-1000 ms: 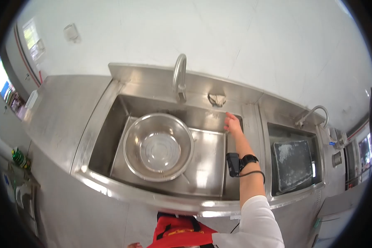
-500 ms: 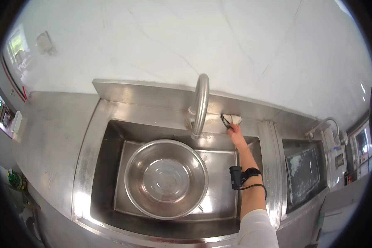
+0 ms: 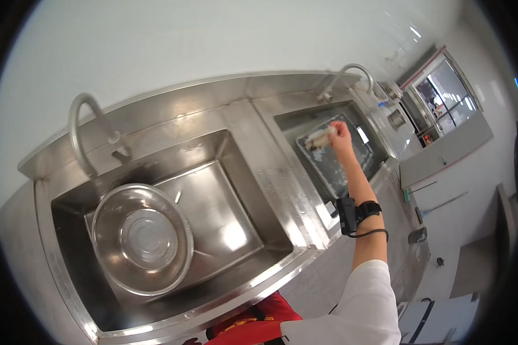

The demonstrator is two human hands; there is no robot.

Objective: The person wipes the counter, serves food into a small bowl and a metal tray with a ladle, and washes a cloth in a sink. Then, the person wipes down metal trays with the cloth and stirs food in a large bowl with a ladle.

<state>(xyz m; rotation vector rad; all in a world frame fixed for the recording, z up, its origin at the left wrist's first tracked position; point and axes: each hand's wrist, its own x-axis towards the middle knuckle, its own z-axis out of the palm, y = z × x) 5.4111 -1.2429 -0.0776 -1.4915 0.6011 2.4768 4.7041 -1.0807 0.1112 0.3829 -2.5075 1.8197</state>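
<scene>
My right hand (image 3: 342,138) is closed on a pale, crumpled cloth (image 3: 319,140) with a darker end, blurred by motion. It hangs over the right-hand sink (image 3: 380,135). Below the hand, a rectangular tray (image 3: 331,183) with whitish patches lies in that sink. I cannot make out whether the cloth touches the tray. A black device (image 3: 349,216) is strapped round my right forearm. My left hand does not show.
A wide steel bowl (image 3: 106,253) with a clear round item (image 3: 149,238) inside stands in the left sink (image 3: 265,241). Curved taps rise behind the left sink (image 3: 75,135) and the right one (image 3: 360,67). A metal cup (image 3: 396,118) stands farther right.
My right hand has carried the cloth from the ledge beside the left tap to over the right sink. The view has turned right, bringing more of that side into sight.
</scene>
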